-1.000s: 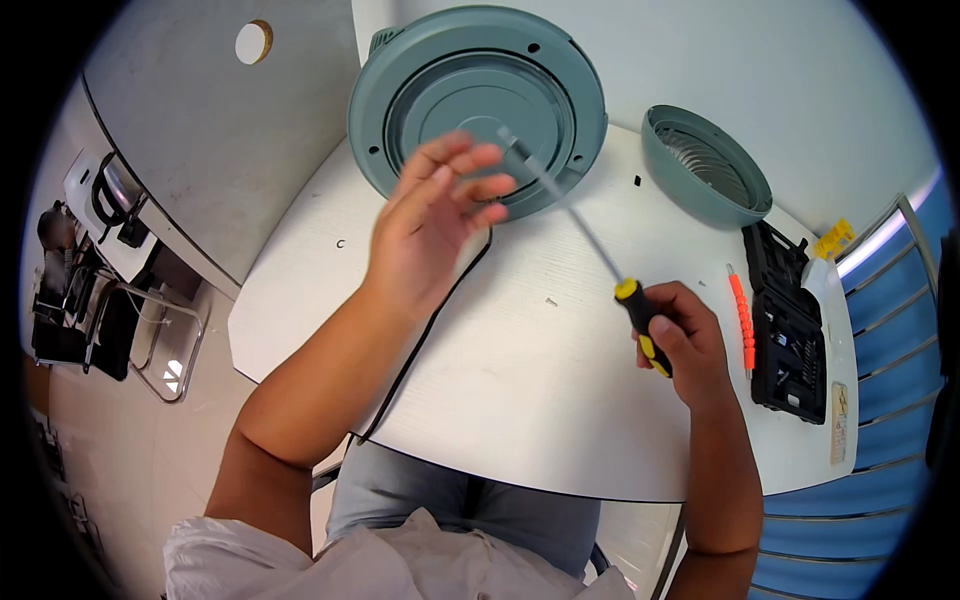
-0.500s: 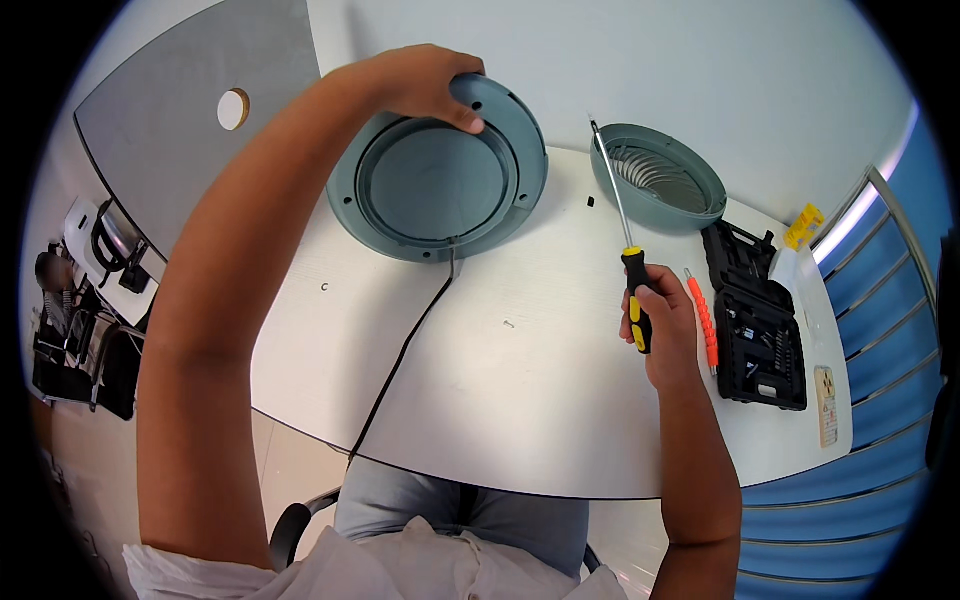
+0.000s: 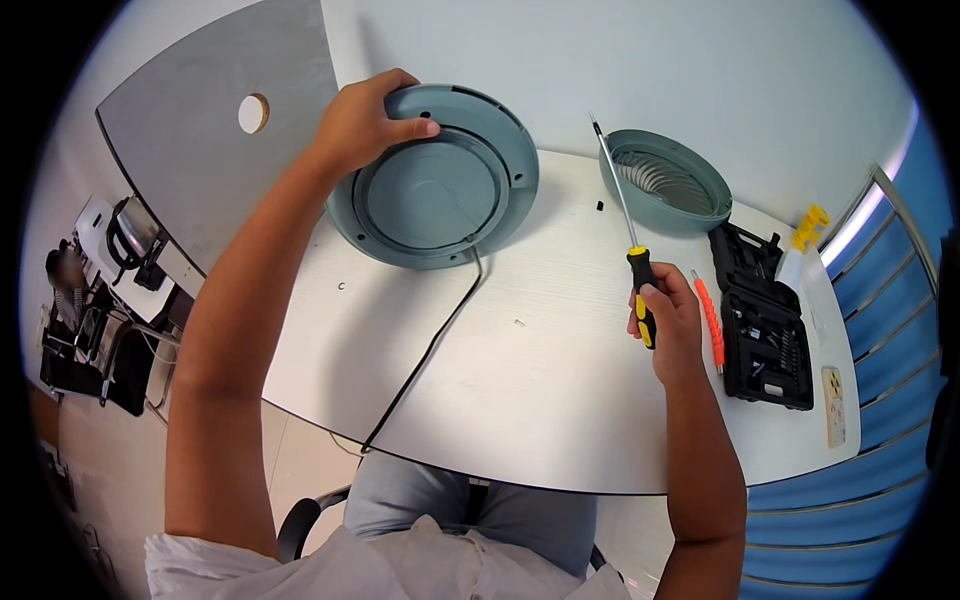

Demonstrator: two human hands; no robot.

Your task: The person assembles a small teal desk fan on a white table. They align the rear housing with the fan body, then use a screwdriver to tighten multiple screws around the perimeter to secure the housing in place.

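Head view: left hand (image 3: 365, 120) has moved to clamp the round grey-green housing (image 3: 435, 180) at its far rim
Right hand (image 3: 668, 320): fist closed on screwdriver (image 3: 625, 235), now lifted off the housing, shaft upright

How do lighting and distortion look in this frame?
Head view: fisheye bends the white round table edge, black corners surround the picture; even light, soft shadow under the left hand on the round grey-green plastic housing; bright glare at the right window.
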